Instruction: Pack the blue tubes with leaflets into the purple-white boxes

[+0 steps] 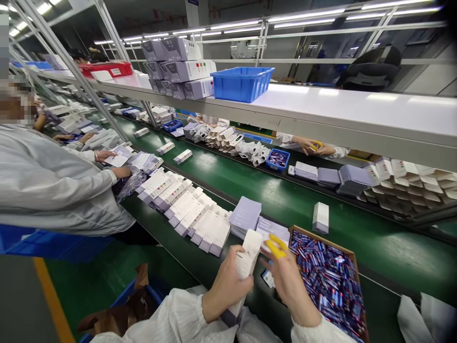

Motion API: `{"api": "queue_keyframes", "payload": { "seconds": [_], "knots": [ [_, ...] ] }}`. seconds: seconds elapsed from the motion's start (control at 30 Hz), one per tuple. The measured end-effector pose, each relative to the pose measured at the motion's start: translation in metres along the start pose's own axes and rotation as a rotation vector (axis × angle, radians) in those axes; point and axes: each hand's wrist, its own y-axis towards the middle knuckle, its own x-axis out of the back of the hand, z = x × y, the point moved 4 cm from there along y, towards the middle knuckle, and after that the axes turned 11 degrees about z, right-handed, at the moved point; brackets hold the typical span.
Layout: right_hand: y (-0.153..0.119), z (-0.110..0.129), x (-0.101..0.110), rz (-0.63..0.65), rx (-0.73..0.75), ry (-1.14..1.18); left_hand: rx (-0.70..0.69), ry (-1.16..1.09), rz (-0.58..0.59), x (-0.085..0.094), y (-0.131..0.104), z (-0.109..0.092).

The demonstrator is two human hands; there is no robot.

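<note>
My left hand point(228, 281) is wrapped round a white carton point(246, 257) with its upper flap raised. Just right of the carton, my right hand point(285, 276) has yellow-handled scissors point(276, 246) on its fingers; the blades cannot be made out. Beyond my hands lie stacks of lilac leaflets point(245, 213). A row of white cartons point(189, 209) leans on the bench to the left. On the right, a cardboard tray point(291, 231) holds many small blue and red foil packs point(328, 271).
The green conveyor point(228, 176) runs past with a few cartons on it. A raised shelf point(342, 107) bears a blue bin point(243, 83) and stacked boxes point(182, 71). A co-worker in white sleeves point(60, 181) works at left; another person's hands point(314, 146) are across the line.
</note>
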Motion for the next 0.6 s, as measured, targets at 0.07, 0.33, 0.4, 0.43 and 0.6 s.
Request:
{"api": "queue_keyframes", "payload": {
  "seconds": [0.07,0.33,0.4,0.43,0.6],
  "knots": [
    [-0.005,-0.019,-0.016,0.156,-0.191,0.242,-0.066,-0.020,0.016,-0.003,-0.001,-0.004],
    [-0.007,-0.008,-0.024,0.289,0.056,-0.090,-0.099,-0.082,0.025,-0.009,0.002,-0.001],
    [-0.007,-0.002,-0.020,0.426,0.110,-0.262,-0.083,-0.117,0.042,-0.009,0.003,0.000],
    [-0.007,-0.001,-0.017,0.446,0.134,-0.329,-0.081,-0.129,0.059,-0.010,0.003,0.000],
    [-0.004,-0.002,-0.007,0.301,0.156,-0.422,-0.062,-0.116,0.121,-0.015,0.006,-0.001]
  ]
}}
